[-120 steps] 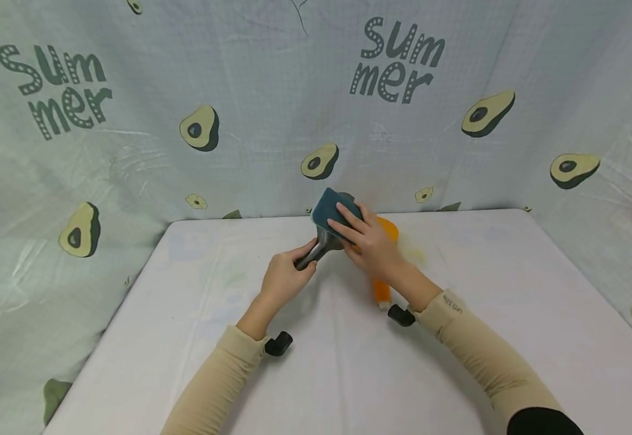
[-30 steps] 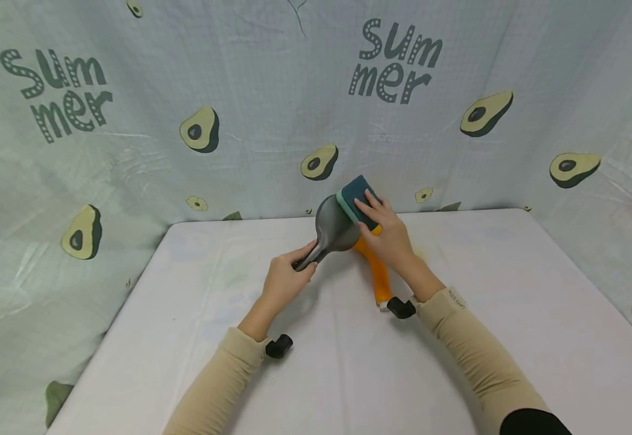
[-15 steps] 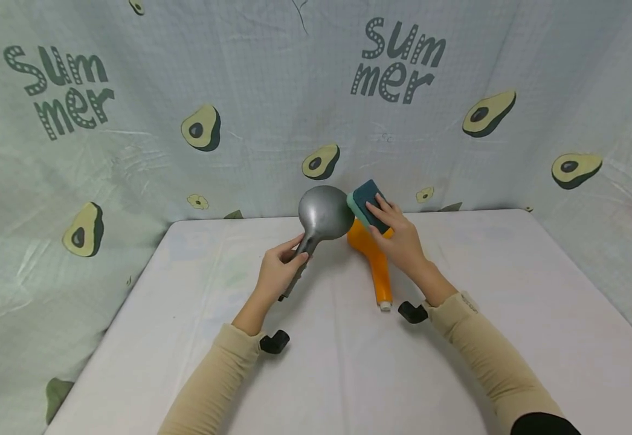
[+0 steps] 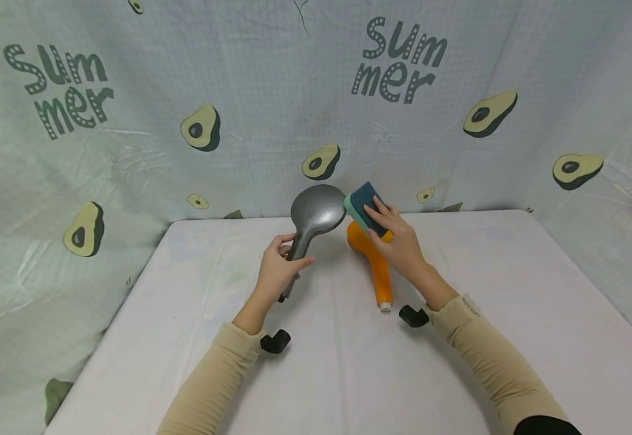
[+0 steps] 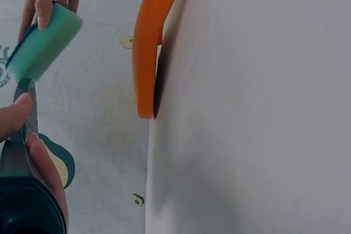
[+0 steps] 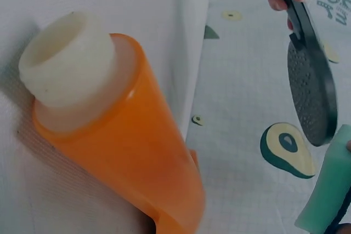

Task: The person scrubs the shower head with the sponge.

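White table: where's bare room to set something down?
On the table: left of the left hand; between left sleeve and right sleeve, nearer the person than the orange shower head; and right of the right sleeve. Crowded: the back middle, where gray shower head, scouring sponge and right hand cluster.

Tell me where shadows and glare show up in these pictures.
Head view: soft sheen on the grey shower head, pale glossy streaks on the backdrop; left wrist view: dark shadow along the orange shower head on the table; right wrist view: shadow beside its pale connector.
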A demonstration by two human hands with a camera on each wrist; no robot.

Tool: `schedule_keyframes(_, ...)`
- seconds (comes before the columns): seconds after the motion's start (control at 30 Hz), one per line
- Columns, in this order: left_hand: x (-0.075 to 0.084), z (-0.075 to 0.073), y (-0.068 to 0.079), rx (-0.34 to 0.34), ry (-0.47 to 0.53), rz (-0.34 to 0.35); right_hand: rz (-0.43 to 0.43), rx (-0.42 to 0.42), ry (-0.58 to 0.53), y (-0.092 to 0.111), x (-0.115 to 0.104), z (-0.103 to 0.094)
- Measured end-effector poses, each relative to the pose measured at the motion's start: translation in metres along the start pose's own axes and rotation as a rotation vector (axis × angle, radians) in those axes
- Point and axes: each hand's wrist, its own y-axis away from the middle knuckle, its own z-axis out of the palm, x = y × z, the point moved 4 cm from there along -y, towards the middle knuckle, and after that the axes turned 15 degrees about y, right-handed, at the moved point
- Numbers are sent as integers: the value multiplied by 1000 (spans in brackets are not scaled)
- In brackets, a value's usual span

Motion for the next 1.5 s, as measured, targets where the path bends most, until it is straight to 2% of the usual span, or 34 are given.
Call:
schedule_keyframes(0.2,-2,1,1,-5,60,-16,3,-1,-18,2,-1,2)
schedule_keyframes(0.47,-2,1,0,45,119,-11,-35,22,-28,0,-5,5)
schedule_keyframes(0.7,-2,4,0,30,141,-24,-57,24,-40,0,-12,8)
schedule_keyframes(0.97,-4,10,2,11,154,1,-60,3,-35,1,-13,11)
schedule_keyframes(1.13,-6,11,5,-14,187,-50,-54,-19,-16,2,-14,13)
schedule_keyframes(1.27,-7,13,5,-74,236,-102,-66,-21,6,2,-15,14)
schedule_keyframes(1.5,-7,15,7,-166,402,-207,-164,6,75,1,-15,18)
